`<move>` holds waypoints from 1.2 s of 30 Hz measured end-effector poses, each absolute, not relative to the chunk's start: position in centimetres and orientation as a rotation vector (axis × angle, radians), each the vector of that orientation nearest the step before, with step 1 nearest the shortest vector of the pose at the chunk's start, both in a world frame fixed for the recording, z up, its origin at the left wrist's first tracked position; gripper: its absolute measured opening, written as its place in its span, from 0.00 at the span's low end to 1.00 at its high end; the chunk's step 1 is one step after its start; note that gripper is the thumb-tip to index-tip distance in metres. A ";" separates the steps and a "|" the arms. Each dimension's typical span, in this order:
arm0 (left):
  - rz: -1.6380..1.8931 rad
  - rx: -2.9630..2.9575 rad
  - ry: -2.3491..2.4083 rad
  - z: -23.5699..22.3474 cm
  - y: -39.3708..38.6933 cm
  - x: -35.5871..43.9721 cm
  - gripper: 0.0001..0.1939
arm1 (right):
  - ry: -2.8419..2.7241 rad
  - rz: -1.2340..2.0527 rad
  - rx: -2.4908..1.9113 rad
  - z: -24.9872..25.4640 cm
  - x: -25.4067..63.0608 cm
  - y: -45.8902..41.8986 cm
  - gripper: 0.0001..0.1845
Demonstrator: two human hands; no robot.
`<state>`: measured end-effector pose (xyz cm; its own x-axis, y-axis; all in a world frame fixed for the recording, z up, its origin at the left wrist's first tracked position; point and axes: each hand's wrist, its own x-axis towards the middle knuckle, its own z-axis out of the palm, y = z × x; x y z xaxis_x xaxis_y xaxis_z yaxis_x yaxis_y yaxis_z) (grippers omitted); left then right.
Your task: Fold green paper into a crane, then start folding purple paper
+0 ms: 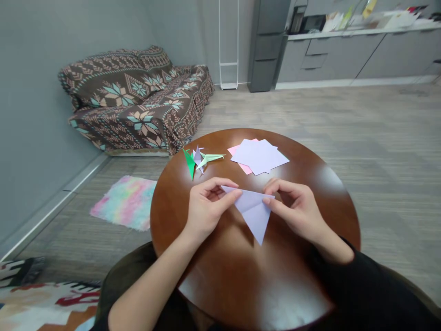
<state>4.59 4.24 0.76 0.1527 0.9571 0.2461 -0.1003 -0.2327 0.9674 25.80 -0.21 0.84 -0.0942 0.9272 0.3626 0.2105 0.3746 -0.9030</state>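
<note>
1. Rainbow fluffy mat [123, 203] on floor, left of round wooden table [220, 271].
2. Folded paper models [198, 159] on table: green, lilac, pale green, grouped together, beyond left hand.
3. Left hand [207, 208]: fingers clenched in a pinch on left corner of lilac paper triangle [253, 210].
4. Triangle sits over table centre, tip pointing toward person.
5. Lilac and pink paper sheets [259, 156] stacked flat on table, beyond triangle.
6. Right hand [292, 207]: fingers pinching triangle's right corner.
</note>
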 end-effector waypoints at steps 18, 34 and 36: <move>1.295 1.277 0.929 0.2 4.9 4.5 0.11 | -1.484 0.863 -1.106 0.5 25.9 0.0 0.08; 1.232 1.444 0.966 1.5 3.7 5.0 0.08 | -1.473 1.013 -1.220 1.1 24.4 -0.6 0.12; 1.233 1.451 0.965 1.5 3.7 5.0 0.08 | -1.450 1.016 -1.232 1.1 24.4 -0.6 0.12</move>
